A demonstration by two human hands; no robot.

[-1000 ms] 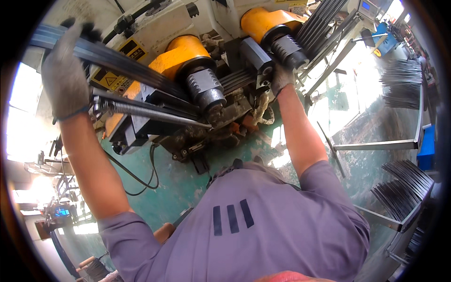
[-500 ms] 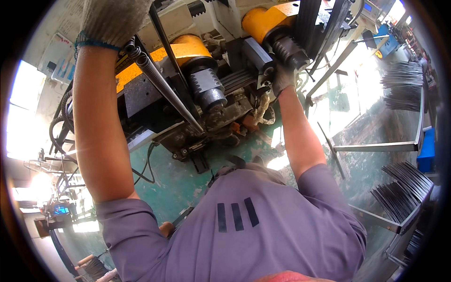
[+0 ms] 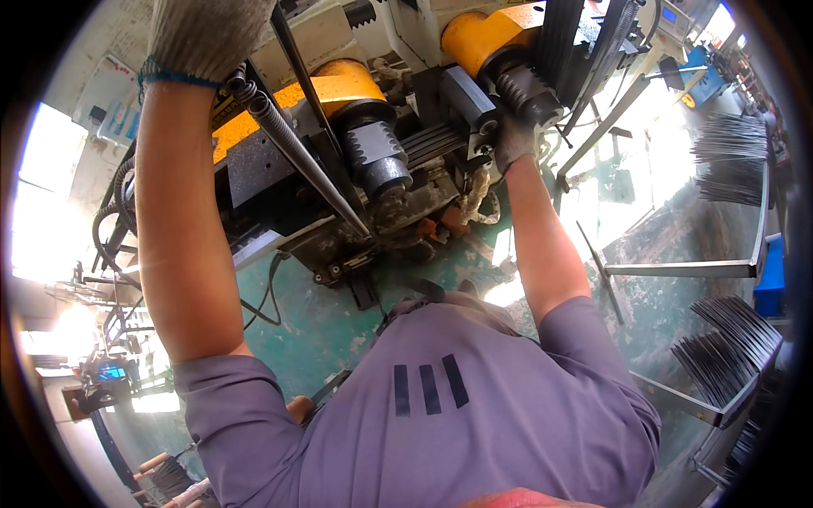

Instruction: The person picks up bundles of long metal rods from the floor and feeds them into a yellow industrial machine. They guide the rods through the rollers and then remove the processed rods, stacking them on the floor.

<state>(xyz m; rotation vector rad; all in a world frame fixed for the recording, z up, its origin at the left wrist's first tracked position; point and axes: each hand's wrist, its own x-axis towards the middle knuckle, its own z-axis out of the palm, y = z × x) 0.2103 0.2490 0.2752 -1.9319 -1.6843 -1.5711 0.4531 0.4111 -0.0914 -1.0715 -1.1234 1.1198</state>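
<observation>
My left hand (image 3: 207, 38), in a pale knit glove with a blue-green cuff edge, is raised at the top left over the machine; its fingers lie beyond the picture's edge. My right hand (image 3: 513, 142), also gloved, reaches into shadow beside a grey steel block (image 3: 468, 98) and below a dark toothed cylinder (image 3: 527, 91). Its fingers are hidden there, so whether it holds anything does not show. Between the two yellow machine housings (image 3: 345, 85) lies a bundle of thin dark metal bars (image 3: 434, 144). A second toothed cylinder (image 3: 374, 152) juts toward me on the left.
A coil spring (image 3: 284, 135) and a slanting rod (image 3: 326, 186) cross the machine's front left. Cables (image 3: 271, 296) hang below. On the right, metal racks (image 3: 682, 269) hold stacks of thin dark rods (image 3: 730, 157). A blue bin (image 3: 769, 279) stands behind them. Green floor (image 3: 322, 339) shows underneath.
</observation>
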